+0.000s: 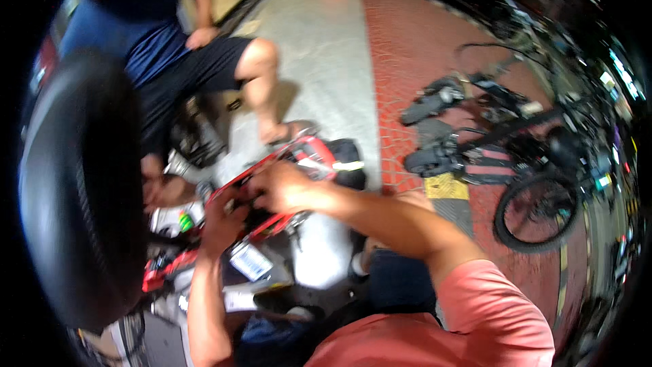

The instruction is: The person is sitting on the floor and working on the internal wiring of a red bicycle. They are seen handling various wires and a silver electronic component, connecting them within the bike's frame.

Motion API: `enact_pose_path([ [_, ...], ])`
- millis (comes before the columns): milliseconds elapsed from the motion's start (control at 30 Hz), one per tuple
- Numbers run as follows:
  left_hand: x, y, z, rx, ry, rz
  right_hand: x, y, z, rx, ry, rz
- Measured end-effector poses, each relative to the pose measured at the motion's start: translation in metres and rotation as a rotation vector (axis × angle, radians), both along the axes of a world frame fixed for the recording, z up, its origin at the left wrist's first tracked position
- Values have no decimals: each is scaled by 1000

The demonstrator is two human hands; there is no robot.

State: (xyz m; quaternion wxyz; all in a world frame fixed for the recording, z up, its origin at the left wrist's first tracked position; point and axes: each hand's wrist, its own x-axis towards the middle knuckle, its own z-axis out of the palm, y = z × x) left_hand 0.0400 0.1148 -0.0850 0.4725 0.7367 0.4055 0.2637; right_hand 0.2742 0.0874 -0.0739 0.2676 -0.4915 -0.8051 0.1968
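A long red-edged thing point(234, 180) with a dark inside, perhaps a frame or an open case, lies low in front of me; blur hides its kind. My right hand point(282, 187) reaches across over it, its fingers curled down into the dark middle. Close beside it, my left hand point(224, 217) is bent at the near left part, fingers curled towards the right hand. What the fingers hold is too small and smeared to name. Beyond my right hand lies a red and white piece point(314, 156), next to a black rounded item point(348, 163) with a pale band.
A big black padded seat point(81, 190) fills the left side. Another person in a blue shirt point(129, 27) sits opposite, one foot near the red thing. A white-labelled pack point(251, 261) lies near my left forearm. Parked two-wheelers, one with a spoked wheel point(540, 211), stand right on red paving point(441, 34).
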Motion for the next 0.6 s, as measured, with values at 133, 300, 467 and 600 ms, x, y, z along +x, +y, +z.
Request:
enact_pose_path([
  [133, 1, -13, 12, -126, -147, 77, -12, 15, -11, -31, -59, 60],
  [300, -3, -7, 14, 48, 23, -9, -15, 14, -2, -35, -178, 57],
  [467, 6, -9, 10, 67, 80, -35, -14, 15, 5, -191, -258, -10],
  [600, 4, -15, 11, 76, 87, -41, -11, 7, 17, -151, -225, 21],
])
